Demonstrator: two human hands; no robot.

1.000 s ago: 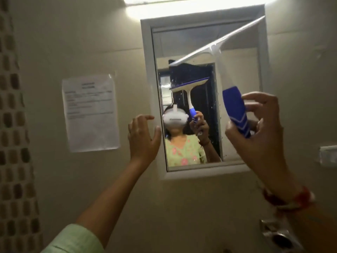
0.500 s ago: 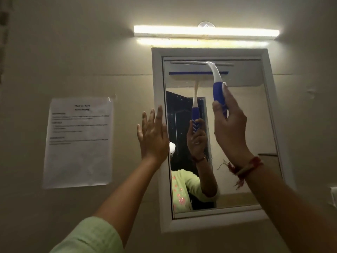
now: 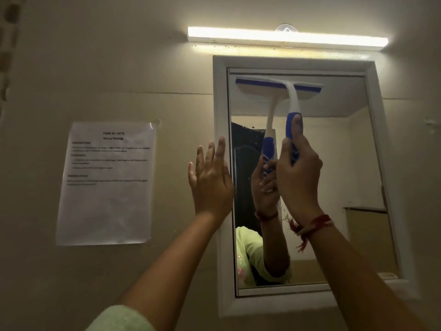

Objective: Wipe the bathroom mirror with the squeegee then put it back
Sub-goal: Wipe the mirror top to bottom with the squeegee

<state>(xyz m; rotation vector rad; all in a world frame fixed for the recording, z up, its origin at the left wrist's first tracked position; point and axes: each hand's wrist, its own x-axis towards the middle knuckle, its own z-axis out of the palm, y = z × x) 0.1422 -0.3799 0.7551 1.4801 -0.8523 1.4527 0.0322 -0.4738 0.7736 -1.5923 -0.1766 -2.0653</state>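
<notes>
The white-framed bathroom mirror [image 3: 338,177] hangs on the beige wall. A blue and white squeegee [image 3: 292,99] lies with its blade flat against the glass near the mirror's top, toward the left. My right hand [image 3: 298,173] is shut on its blue handle, thumb pressed up along the grip. My left hand [image 3: 210,180] is open, fingers spread, resting flat on the mirror's left frame edge. The glass reflects the squeegee, the hand and a light green sleeve.
A lit tube light [image 3: 286,37] runs above the mirror. A printed paper sheet [image 3: 107,182] is taped to the wall left of the mirror. Small patterned tiles [image 3: 7,44] line the far left edge.
The squeegee swung from tilted in the air to flat against the top of the glass, then slid slightly down. My left hand stayed by the frame. The view tilted upward.
</notes>
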